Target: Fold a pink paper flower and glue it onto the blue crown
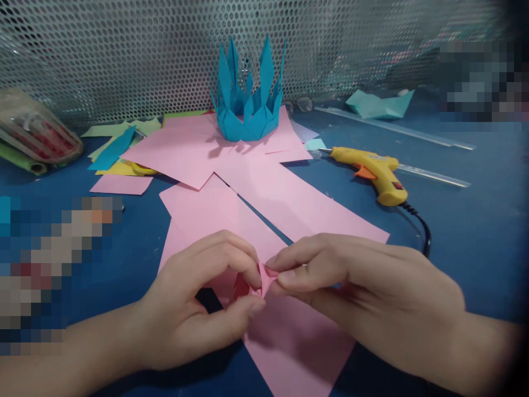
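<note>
Between my two hands is a small piece of folded pink paper (266, 281), pinched from both sides. My left hand (206, 298) grips its left part between thumb and fingers, and some of the piece is hidden behind those fingers. From the right, the thumb and fingertips of my right hand (343, 281) are closed on its edge. Below and beyond the hands, overlapping pink paper sheets (264, 204) lie on the blue table. A blue folded-paper crown (248, 118) with tall points stands on the far sheets.
At the right lies a yellow glue gun (372, 168), its black cord running toward me. Clear glue sticks (397, 128) and a teal folded paper (380, 105) are behind it. A clear jar (37, 129) and coloured paper scraps (113, 149) sit at left, before a perforated metal panel (144, 60).
</note>
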A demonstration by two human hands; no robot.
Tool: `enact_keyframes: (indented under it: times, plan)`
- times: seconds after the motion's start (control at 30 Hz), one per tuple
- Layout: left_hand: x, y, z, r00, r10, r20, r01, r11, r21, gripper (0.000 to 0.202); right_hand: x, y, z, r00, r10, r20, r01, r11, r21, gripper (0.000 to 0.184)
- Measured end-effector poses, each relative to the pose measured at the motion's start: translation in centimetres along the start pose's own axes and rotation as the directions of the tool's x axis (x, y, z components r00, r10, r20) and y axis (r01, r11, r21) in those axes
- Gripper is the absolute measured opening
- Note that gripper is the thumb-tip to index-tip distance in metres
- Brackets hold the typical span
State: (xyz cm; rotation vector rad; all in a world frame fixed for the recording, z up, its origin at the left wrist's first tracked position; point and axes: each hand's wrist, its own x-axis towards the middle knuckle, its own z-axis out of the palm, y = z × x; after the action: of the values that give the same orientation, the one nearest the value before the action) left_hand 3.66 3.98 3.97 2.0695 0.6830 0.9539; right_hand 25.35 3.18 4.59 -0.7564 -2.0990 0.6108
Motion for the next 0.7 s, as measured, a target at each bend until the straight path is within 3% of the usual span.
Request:
enact_keyframes:
  times: [0.2,0.7]
  plan:
    - [0.11,-0.01,0.06,1.000,-0.002,0.009,0.002,1.000,0.009,0.013,-0.09,-0.04,-0.51,0.996,0.020,0.091,-0.021,1.000,0.014,0.015]
    - [-0.15,-0.09,-0.03,0.998,0.037,0.047,-0.038,0.999,0.024,0.012,-0.06,-0.12,-0.35,0.990,-0.062,0.124,0.044,0.989,0.140,0.025]
